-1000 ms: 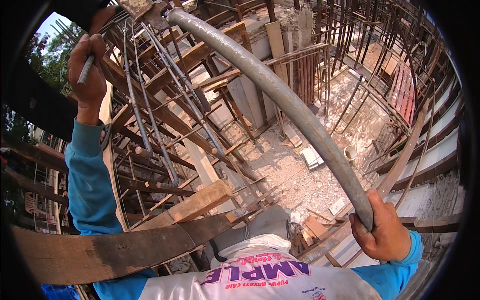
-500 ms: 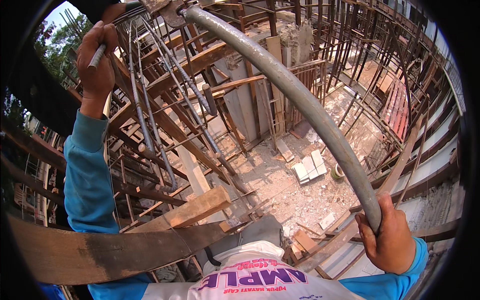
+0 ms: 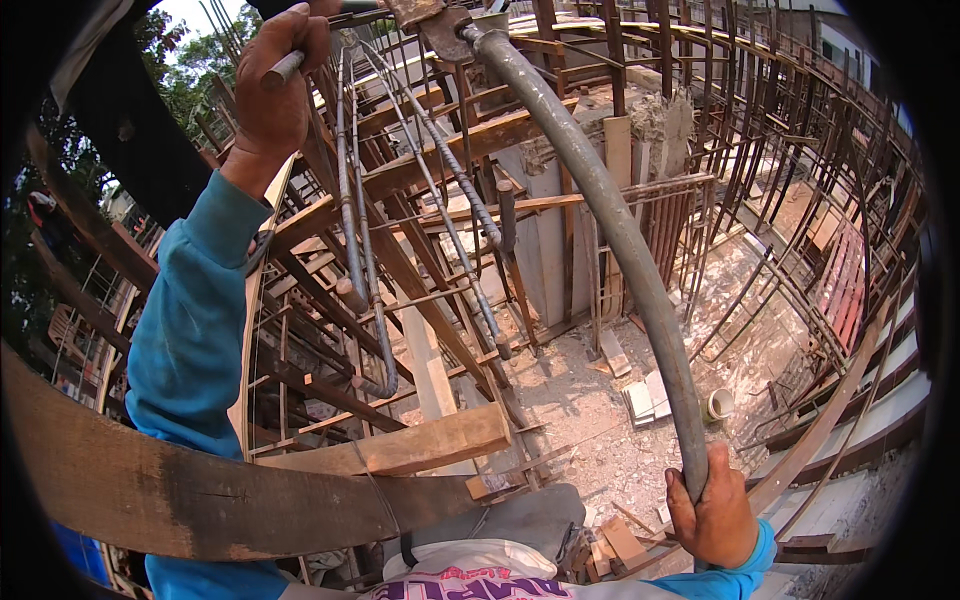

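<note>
Grey metal is filling both your hands. Your right hand (image 3: 716, 515) is wrapping its fingers around the lower end of a long grey metal pipe (image 3: 640, 250), which is slanting from a rust-marked metal head (image 3: 445, 30) at the upper middle down to your right side. Your left hand (image 3: 275, 105) is closing in a fist around a grey metal rod (image 3: 284, 69), its blunt tip projecting; where its other end is resting, you cannot be telling from this view.

In judgement, you should be gripping the pipe squarely near its end, loading it evenly and checking its joint at the head; a slack left fist would be letting the rod twist.

The round pipe is presenting a dull, scuffed surface and is appearing bowed, probably through the lens. Ribbed steel bars (image 3: 346, 190) are hanging beyond. A squared tan timber beam (image 3: 400, 445) is lying beside a broad dark-brown plank (image 3: 220, 505), whose surface is looking stained. Pale rubble ground (image 3: 560, 395) is spreading below.
</note>
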`<state>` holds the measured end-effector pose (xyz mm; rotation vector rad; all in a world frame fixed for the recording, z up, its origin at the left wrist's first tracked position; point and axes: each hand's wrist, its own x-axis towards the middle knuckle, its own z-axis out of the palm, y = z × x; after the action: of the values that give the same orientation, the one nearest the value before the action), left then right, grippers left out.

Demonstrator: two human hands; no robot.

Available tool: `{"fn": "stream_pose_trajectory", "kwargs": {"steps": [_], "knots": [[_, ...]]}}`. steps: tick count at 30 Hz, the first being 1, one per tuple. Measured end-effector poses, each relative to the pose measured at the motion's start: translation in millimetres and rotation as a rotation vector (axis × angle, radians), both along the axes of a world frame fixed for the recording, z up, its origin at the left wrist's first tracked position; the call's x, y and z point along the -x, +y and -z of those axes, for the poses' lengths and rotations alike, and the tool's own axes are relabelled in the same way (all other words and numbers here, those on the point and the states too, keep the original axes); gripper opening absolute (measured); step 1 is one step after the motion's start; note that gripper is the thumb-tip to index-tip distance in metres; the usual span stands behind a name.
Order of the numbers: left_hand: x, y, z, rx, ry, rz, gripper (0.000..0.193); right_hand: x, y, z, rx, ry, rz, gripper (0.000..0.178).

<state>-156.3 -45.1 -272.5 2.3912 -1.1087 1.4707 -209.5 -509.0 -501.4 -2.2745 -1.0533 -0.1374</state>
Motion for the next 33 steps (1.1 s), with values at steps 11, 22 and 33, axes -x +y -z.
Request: {"fn": "stream_pose_trajectory", "kwargs": {"steps": [11,22,33], "knots": [[15.2,-3.1,2.8,0.687,0.074,0.017,0.033,25.3,-12.1,-88.2,0.051,0.110,-0.022,0.042],[1.7,33.0,24.4,0.967,0.096,0.069,0.026,25.1,-15.8,-97.9,0.081,0.341,-0.098,0.031],[4.1,-30.5,7.3,0.878,0.155,0.011,0.035,99.1,-115.2,-42.3,0.131,0.865,0.319,0.021]]}}
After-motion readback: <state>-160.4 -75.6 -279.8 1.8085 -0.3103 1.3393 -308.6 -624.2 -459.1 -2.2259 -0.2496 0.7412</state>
